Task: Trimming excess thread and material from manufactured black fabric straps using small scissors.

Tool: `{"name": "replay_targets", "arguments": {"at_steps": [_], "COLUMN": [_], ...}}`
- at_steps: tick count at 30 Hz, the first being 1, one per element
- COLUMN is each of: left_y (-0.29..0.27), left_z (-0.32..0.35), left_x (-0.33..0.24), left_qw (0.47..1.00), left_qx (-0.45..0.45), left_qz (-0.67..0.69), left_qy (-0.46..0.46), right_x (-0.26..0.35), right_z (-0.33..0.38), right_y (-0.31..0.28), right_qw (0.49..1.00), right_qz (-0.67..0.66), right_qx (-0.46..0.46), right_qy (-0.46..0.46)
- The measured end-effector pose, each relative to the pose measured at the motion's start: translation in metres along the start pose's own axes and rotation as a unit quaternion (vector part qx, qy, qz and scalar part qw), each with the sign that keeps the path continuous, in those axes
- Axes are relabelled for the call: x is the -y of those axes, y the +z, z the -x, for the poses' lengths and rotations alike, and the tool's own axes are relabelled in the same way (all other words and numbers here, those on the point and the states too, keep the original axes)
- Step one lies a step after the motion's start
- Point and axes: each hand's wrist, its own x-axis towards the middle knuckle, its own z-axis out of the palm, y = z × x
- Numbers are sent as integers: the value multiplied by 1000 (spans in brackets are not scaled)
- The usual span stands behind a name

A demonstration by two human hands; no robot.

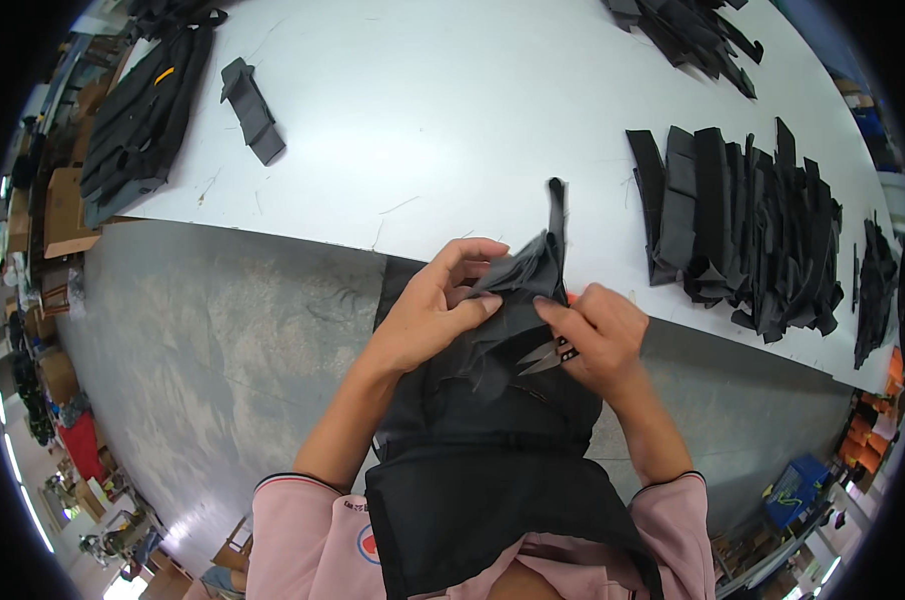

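Just in front of the table's near edge, a dark grey fabric piece (518,275) is stretched between my two hands, with a narrow black strap (558,205) standing up from its far end. My left hand (438,310) pinches its left side between thumb and fingers. On the right side, my right hand (603,335) grips the same piece with thumb and forefinger. That hand also keeps a pair of thread snips (553,358) in its palm, blades pointing left. A bit of orange shows behind the right fingers. Loose threads hang from the cloth over my black apron (493,500).
On the white table (413,120) lie a folded strip (253,110) and a black bag-like stack (148,120) at left. Rows of dark fabric pieces (743,220) lie at right, with another pile (693,40) far right. A cardboard box (68,215) stands beyond the left edge.
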Motion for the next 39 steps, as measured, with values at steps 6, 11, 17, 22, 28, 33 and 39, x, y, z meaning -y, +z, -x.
{"name": "replay_targets", "arguments": {"at_steps": [6,11,17,22,28,33,39], "left_y": [13,20,28,30,32,32,31], "left_z": [0,2,-5,-5,-3,-4,-5], "left_x": [14,27,24,26,26,31,25], "left_qw": [982,980,980,982,980,978,977], "left_qx": [-7,-137,-174,-183,-197,-204,-210], "left_qz": [148,131,98,51,-9,-17,11], "left_qy": [-121,-62,-10,-2,25,25,29], "right_x": [-26,13,23,31,35,36,24], "right_z": [9,2,7,-3,-7,-6,7], "right_y": [31,0,-15,-11,-9,-9,-5], "right_qw": [975,914,977,976,976,974,959], "right_qz": [-133,-272,-4,31,81,95,-88], "right_qx": [-5,27,80,98,112,116,-5], "right_qy": [175,300,200,191,170,168,268]}}
